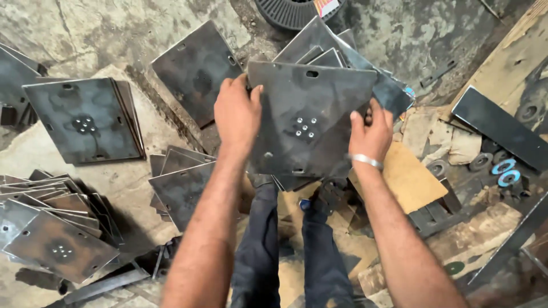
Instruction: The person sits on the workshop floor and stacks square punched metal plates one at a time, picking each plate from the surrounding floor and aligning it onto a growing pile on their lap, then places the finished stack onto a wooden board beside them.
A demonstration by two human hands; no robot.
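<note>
Square dark steel plate (308,122), five small holes at centre, slots near the top and bottom edges, held tilted above the floor. Left hand (237,114) clamps its left edge, right hand (371,134) its right edge; silver bangle (365,161) on the right wrist. Behind it: fan of at least four similar plates (342,48). One single plate (194,68) on the floor to the left. Stack (85,120) further left, count unclear. Two blue-centred discs (505,171) at right.
</note>
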